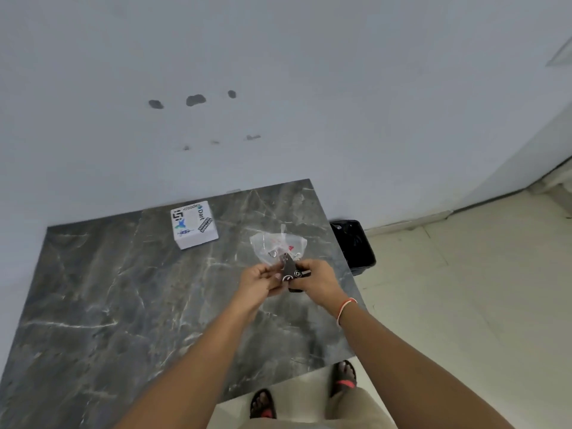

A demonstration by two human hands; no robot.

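Observation:
Over the right part of a dark marble table (130,305), both my hands meet on a small stack of dark stickers (291,271) with white round marks. My left hand (260,280) pinches the stack's left side with thumb and fingers. My right hand (318,281) grips its right side, fingers curled round it. Just beyond the hands a crumpled clear plastic bag (278,243) with red print lies on the table, holding a few small pieces. A white box (194,224) covered with stickers sits further back to the left.
A pale wall with dark marks rises right behind the table. A black bin (356,246) stands on the light tiled floor by the table's right edge. My sandalled feet (345,376) are at the near edge.

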